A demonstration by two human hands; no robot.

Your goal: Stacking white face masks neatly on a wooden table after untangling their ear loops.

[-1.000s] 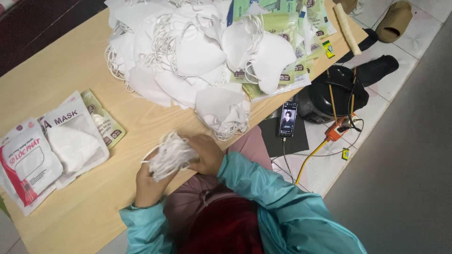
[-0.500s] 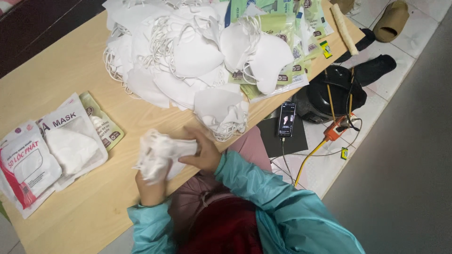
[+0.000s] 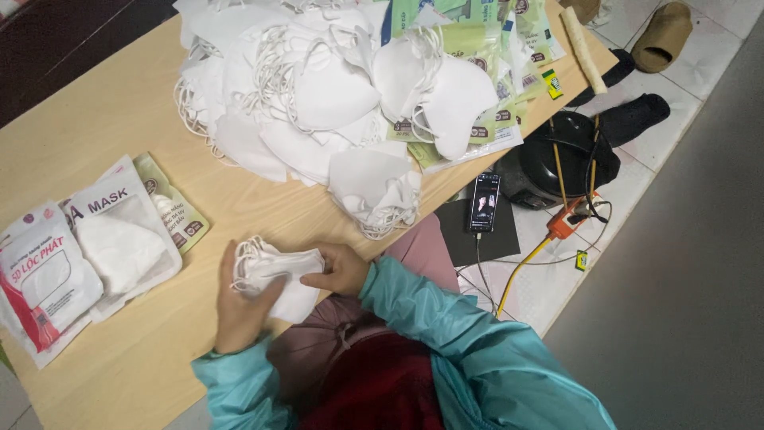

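Observation:
A folded white face mask [image 3: 280,269] with bunched ear loops lies at the near edge of the wooden table [image 3: 119,119]. My left hand [image 3: 239,312] grips it from below at its left end, fingers around the loops. On the mask's right end my right hand [image 3: 342,269] pinches the fabric. Both arms wear teal sleeves. Just beyond the hands a small stack of white masks [image 3: 376,189] rests on the table, and a large heap of loose white masks [image 3: 318,87] covers the far side.
Several packaged masks [image 3: 87,247] in clear printed bags lie at the left. Green and white empty packets [image 3: 485,87] sit at the far right of the table. Off the table's right edge are a phone [image 3: 483,202] on a cable, a black pot [image 3: 565,155], an orange plug [image 3: 569,223] and slippers [image 3: 660,36].
The mask, a loose bundle held up in both hands a second ago, has been flattened and folded, and now lies lower, closer to the table's edge. The hands stayed together on it.

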